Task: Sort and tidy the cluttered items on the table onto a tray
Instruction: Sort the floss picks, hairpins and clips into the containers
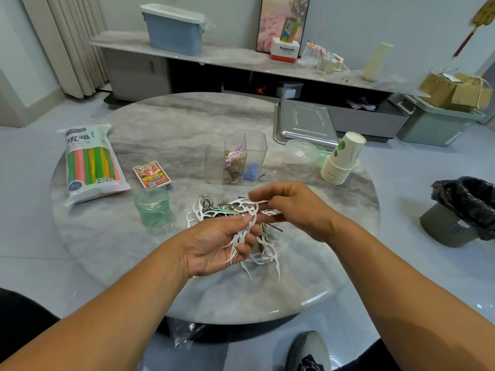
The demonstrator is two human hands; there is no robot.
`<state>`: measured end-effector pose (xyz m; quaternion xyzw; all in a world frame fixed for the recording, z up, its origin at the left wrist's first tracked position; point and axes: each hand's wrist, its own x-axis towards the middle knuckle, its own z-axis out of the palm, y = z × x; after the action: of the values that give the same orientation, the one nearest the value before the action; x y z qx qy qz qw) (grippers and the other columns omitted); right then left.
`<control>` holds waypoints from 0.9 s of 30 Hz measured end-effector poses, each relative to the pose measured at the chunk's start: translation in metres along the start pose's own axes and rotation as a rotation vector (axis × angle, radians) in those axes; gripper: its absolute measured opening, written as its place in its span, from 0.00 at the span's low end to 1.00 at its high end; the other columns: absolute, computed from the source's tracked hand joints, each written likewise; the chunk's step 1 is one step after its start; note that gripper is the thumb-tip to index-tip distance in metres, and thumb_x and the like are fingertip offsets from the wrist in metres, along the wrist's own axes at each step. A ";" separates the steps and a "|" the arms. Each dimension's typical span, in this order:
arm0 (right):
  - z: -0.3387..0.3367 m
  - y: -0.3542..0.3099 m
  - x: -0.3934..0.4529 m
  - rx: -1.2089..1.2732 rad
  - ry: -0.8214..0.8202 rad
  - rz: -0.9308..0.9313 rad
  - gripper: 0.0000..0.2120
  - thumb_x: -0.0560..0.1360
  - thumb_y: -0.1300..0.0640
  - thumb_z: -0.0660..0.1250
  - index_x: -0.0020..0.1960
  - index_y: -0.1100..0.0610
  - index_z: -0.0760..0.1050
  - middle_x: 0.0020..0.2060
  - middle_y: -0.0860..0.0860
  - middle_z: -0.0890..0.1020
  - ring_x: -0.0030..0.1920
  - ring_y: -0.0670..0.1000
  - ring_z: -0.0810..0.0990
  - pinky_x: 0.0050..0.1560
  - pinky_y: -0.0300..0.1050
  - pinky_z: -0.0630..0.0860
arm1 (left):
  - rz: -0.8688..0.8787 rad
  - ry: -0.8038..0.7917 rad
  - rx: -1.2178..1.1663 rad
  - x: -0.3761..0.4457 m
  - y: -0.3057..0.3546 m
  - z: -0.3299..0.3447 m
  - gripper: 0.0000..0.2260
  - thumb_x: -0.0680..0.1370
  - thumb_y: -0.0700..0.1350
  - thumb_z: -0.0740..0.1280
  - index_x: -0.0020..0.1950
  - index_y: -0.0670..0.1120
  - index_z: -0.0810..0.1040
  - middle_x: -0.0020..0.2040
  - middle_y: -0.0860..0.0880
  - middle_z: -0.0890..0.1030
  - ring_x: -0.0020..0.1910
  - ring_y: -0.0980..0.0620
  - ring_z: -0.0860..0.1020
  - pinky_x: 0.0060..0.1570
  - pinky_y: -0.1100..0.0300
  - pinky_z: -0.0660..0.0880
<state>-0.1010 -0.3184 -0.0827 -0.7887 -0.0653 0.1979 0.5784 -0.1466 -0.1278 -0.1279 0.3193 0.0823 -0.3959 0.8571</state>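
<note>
Left hand (214, 245), palm up, grips a bunch of white floss picks (242, 236). Right hand (292, 207) pinches one white pick above the mixed pile of picks and paper clips (263, 253) on the marble table (160, 124). Steel tray (305, 121) at the far right edge.

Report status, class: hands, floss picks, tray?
Left hand grips a bunch of white floss picks; right hand pinches one. Pile on table mixed with paper clips. Metal tray far side, untouched.

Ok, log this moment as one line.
left hand: holds floss picks | right hand: pinches one pick | pile: on table | tray: holds a few picks
</note>
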 end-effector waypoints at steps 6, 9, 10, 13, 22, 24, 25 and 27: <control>0.010 0.006 0.001 0.024 0.042 0.091 0.07 0.77 0.61 0.74 0.54 0.60 0.84 0.41 0.56 0.85 0.40 0.48 0.83 0.41 0.39 0.81 | 0.052 0.008 0.100 0.001 0.000 0.005 0.08 0.76 0.41 0.69 0.54 0.41 0.77 0.41 0.45 0.78 0.35 0.55 0.74 0.28 0.66 0.71; 0.013 0.006 0.003 0.171 0.078 0.083 0.05 0.76 0.65 0.73 0.51 0.60 0.85 0.40 0.54 0.87 0.37 0.49 0.84 0.40 0.37 0.80 | 0.006 -0.015 0.086 0.000 0.000 0.006 0.14 0.77 0.51 0.69 0.55 0.42 0.80 0.42 0.46 0.76 0.35 0.55 0.72 0.27 0.67 0.70; 0.014 0.005 0.004 0.230 0.098 0.083 0.05 0.76 0.65 0.73 0.52 0.60 0.85 0.40 0.55 0.87 0.37 0.50 0.85 0.40 0.38 0.81 | -0.010 -0.024 0.077 0.000 0.000 0.006 0.17 0.78 0.54 0.68 0.57 0.42 0.81 0.42 0.46 0.76 0.35 0.55 0.72 0.26 0.67 0.70; 0.010 0.005 0.009 0.332 0.265 0.038 0.07 0.77 0.65 0.72 0.53 0.58 0.85 0.40 0.53 0.87 0.38 0.50 0.83 0.40 0.39 0.81 | -0.028 -0.042 0.057 0.003 0.002 0.004 0.26 0.78 0.61 0.65 0.65 0.41 0.78 0.41 0.47 0.75 0.35 0.55 0.71 0.26 0.67 0.68; 0.014 -0.004 0.000 0.128 -0.020 -0.027 0.06 0.76 0.64 0.73 0.52 0.59 0.85 0.43 0.55 0.87 0.41 0.50 0.83 0.41 0.38 0.80 | 0.012 -0.135 -0.120 0.003 0.005 -0.002 0.29 0.75 0.62 0.69 0.64 0.39 0.78 0.52 0.40 0.79 0.51 0.43 0.82 0.55 0.53 0.80; 0.022 -0.001 0.000 0.068 -0.025 -0.023 0.05 0.76 0.65 0.72 0.51 0.59 0.85 0.43 0.58 0.86 0.43 0.55 0.81 0.42 0.40 0.80 | 0.044 -0.128 -0.044 0.003 0.003 0.001 0.21 0.74 0.53 0.75 0.60 0.40 0.81 0.49 0.41 0.79 0.46 0.46 0.82 0.49 0.56 0.82; 0.025 0.000 0.000 0.042 -0.008 -0.024 0.05 0.76 0.64 0.72 0.51 0.58 0.85 0.44 0.60 0.86 0.43 0.56 0.80 0.43 0.40 0.80 | 0.051 -0.098 -0.016 0.003 0.002 0.002 0.16 0.73 0.48 0.76 0.56 0.39 0.82 0.47 0.42 0.79 0.43 0.49 0.82 0.45 0.59 0.82; 0.025 0.001 0.001 0.012 0.030 -0.042 0.07 0.78 0.61 0.72 0.56 0.57 0.85 0.49 0.59 0.86 0.46 0.51 0.82 0.48 0.38 0.79 | 0.070 -0.035 0.003 0.004 0.000 0.003 0.09 0.74 0.41 0.74 0.50 0.39 0.80 0.42 0.45 0.78 0.36 0.54 0.78 0.36 0.64 0.79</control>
<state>-0.1098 -0.2957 -0.0902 -0.7864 -0.0719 0.1741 0.5883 -0.1449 -0.1324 -0.1268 0.3163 0.0554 -0.3714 0.8712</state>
